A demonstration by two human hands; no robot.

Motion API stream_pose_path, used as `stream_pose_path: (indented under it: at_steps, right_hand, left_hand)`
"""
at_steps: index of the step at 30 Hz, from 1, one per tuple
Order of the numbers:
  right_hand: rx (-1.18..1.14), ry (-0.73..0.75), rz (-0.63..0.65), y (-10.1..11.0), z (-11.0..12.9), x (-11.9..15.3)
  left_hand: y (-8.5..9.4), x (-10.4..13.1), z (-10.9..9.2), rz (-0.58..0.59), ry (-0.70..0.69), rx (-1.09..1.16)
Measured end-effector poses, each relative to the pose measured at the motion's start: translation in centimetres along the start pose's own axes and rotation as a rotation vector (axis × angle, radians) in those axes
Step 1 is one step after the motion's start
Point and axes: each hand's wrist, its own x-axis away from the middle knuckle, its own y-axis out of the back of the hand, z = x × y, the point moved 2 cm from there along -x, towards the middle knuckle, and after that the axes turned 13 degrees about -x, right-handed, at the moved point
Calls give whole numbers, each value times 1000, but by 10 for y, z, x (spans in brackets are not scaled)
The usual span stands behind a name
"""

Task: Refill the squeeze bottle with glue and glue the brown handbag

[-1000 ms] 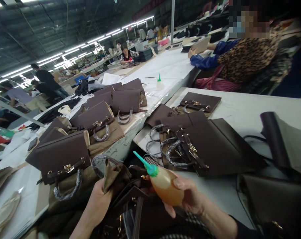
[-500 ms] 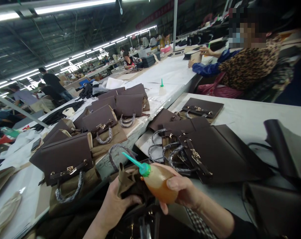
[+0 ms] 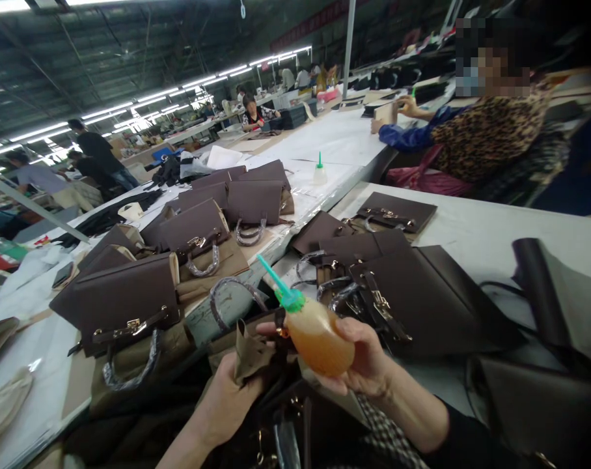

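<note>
My right hand [image 3: 368, 358] is closed around a squeeze bottle [image 3: 319, 339] of amber liquid with a green nozzle pointing up and left. My left hand [image 3: 230, 397] grips the olive-brown lining [image 3: 251, 352] of a dark brown handbag [image 3: 319, 417] low in front of me. The bag has gold metal fittings, and a plastic-wrapped handle [image 3: 234, 293] rises behind the lining. The bottle hangs just above and to the right of the gathered lining. Part of the bag is hidden by my hands and the bottle.
Several brown handbags [image 3: 124, 299] lie on the left table, and more brown bag pieces [image 3: 427, 299] cover the right table. A second glue-type bottle [image 3: 319, 170] stands on the far table. A co-worker [image 3: 491, 130] sits at the upper right holding a panel. A post [image 3: 349, 49] stands behind.
The bottle has risen slightly and its nozzle points more upward. My right hand has turned with it. My left hand still grips the lining, and the camera view has shifted slightly.
</note>
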Motion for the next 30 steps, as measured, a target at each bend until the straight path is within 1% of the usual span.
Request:
stream_pose_path:
  at_steps: [2, 3, 4, 6, 8, 10, 13, 16, 18, 20, 21, 22, 24, 25, 27, 29, 30]
  right_hand:
    - [53, 42, -61, 0, 12, 13]
    - [88, 63, -95, 1, 18, 20]
    - [124, 86, -122, 2, 23, 26]
    - [197, 131, -152, 4, 31, 35]
    - [253, 149, -158, 1, 37, 38]
    - [287, 158, -132, -6, 43, 34]
    - [330, 119, -57, -19, 53, 19]
    - [368, -21, -23, -27, 59, -1]
    - [380, -126, -43, -27, 59, -13]
    - [382, -206, -76, -25, 55, -21]
    - [382, -228, -89, -25, 53, -24]
    - [383, -240, -100, -24, 51, -26]
    - [390, -235, -113, -23, 50, -30]
    - [397, -222, -114, -23, 50, -31]
    - [415, -171, -100, -23, 55, -32]
    - [422, -68, -65, -23, 63, -28]
    - [417, 2, -51, -22, 68, -24]
  left_hand:
    - [5, 2, 6, -57, -11, -90]
    - [7, 2, 8, -104, -56, -153]
    - [8, 2, 7, -151, -127, -223]
    - [9, 1, -1, -216, -326, -349]
    - [6, -1, -14, -237, -508, -434]
    - [3, -4, -28, -255, -629, -518]
    - [-3, -6, -41, -343, -784, -682]
    - [-10, -5, -42, -375, -939, -763]
    - [-14, -2, -40, -376, -1013, -730]
    - [-16, 1, -38, -388, -1051, -705]
    - [-17, 3, -38, -390, -1063, -729]
    - [-17, 4, -40, -378, -1060, -782]
    - [-18, 5, -45, -317, -1037, -932]
    - [-17, 5, -47, -286, -1021, -979]
    - [-14, 4, -50, -260, -983, -963]
    - [-9, 5, -45, -265, -902, -830]
    - [-4, 5, -39, -263, -825, -731]
